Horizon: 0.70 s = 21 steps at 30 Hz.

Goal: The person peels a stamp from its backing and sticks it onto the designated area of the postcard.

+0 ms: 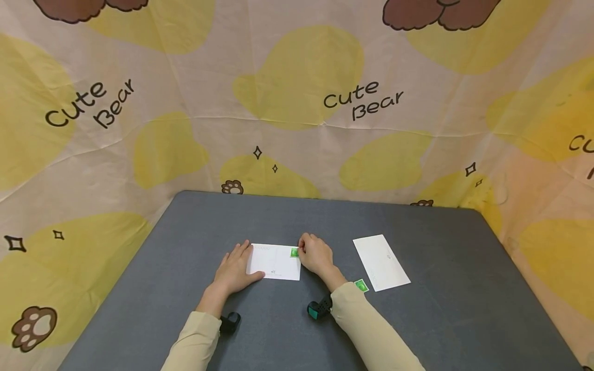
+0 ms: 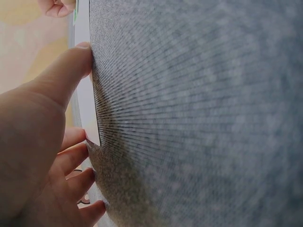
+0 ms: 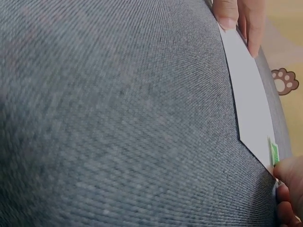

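A white envelope (image 1: pixel 275 265) lies flat on the grey table, faint printing on its face. My left hand (image 1: pixel 235 270) rests on its left end with fingers spread; in the left wrist view the thumb (image 2: pixel 71 66) presses near the lower edge. At the upper right corner, my right hand (image 1: pixel 316 253) has its fingers curled and pinches the edge of a green stamp (image 1: pixel 294 252). In the right wrist view that stamp (image 3: pixel 274 153) stands slightly tilted off the paper beside the thumb. The remaining right fingertips are partly hidden.
A second white envelope (image 1: pixel 382 263) lies aslant to the right. Another green stamp (image 1: pixel 361 285) sits beside its lower left side, close to the right sleeve (image 1: pixel 366 319). A patterned cloth (image 1: pixel 297 77) hangs behind the table's (image 1: pixel 445 330) far edge.
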Tool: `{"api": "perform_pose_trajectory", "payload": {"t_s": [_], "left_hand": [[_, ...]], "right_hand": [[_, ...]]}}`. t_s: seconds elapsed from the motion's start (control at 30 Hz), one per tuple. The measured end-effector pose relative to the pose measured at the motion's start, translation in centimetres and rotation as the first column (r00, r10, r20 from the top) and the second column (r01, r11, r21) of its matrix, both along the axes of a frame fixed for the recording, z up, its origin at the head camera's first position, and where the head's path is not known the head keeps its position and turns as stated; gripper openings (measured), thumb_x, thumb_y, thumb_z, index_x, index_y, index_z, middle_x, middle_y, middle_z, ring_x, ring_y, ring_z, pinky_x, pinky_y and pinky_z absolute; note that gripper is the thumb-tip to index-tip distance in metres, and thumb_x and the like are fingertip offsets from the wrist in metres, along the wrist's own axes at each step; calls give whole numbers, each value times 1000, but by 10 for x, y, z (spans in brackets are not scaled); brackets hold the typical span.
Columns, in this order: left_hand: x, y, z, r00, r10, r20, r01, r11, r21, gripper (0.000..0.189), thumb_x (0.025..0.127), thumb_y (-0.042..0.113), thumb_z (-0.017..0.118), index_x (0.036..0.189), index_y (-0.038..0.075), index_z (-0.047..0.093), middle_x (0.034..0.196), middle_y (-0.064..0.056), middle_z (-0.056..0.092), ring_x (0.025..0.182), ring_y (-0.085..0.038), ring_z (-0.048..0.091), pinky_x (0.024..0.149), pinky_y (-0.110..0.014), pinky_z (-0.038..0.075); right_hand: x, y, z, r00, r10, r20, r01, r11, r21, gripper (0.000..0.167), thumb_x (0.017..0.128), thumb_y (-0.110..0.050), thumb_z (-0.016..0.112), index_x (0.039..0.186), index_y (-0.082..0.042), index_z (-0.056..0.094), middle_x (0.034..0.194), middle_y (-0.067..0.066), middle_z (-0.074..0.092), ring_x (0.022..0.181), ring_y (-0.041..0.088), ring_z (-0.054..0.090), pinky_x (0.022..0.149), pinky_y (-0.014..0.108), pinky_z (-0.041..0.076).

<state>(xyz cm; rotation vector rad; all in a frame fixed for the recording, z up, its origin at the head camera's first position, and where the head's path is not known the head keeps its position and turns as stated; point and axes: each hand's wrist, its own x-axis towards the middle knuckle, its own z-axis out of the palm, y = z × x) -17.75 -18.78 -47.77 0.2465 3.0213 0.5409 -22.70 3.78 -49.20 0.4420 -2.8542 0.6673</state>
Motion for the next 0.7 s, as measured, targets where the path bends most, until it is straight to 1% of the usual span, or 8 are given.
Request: {"api": "perform_pose_trajectory", "payload": {"t_s": [0.23, 0.4, 0.6, 0.7], "left_hand": [[0, 0, 0, 1000, 3, 0, -3, 1000, 6, 84, 77, 41, 70, 139, -3, 35, 147, -19, 29, 136, -39, 23, 106, -57, 19], [1, 0, 1, 1000, 8, 6, -8, 1000, 10, 85, 77, 41, 70, 140, -3, 34, 148, -18, 28, 136, -38, 23, 107, -57, 19], [2, 0, 2, 1000, 11, 9, -11, 1000, 17, 85, 77, 41, 71, 139, -3, 34, 148, -18, 28, 136, -38, 22, 107, -57, 18], [2, 1, 2, 1000, 8, 5, -8, 1000, 21, 85, 76, 42, 71, 139, -3, 34, 148, -18, 28, 136, -38, 23, 107, -57, 19]], "right_hand": [[0, 2, 0, 999, -14, 48, 16, 999, -48, 5, 85, -19, 62, 88, -16, 60, 71, -4, 52, 59, 10, 47, 50, 24, 36], [2, 7, 0, 997, 29, 69, -23, 995, -97, 9, 88, -20, 59, 95, -15, 60, 71, -5, 50, 59, 8, 43, 52, 23, 35], [7, 15, 2, 994, 105, 15, -102, 986, -130, 12, 88, -17, 59, 98, -12, 63, 77, -4, 51, 64, 8, 45, 57, 23, 37], [11, 19, 3, 990, 138, -14, -138, 983, -119, 13, 89, -16, 59, 100, -12, 64, 82, -2, 54, 69, 9, 48, 60, 24, 40]]}}
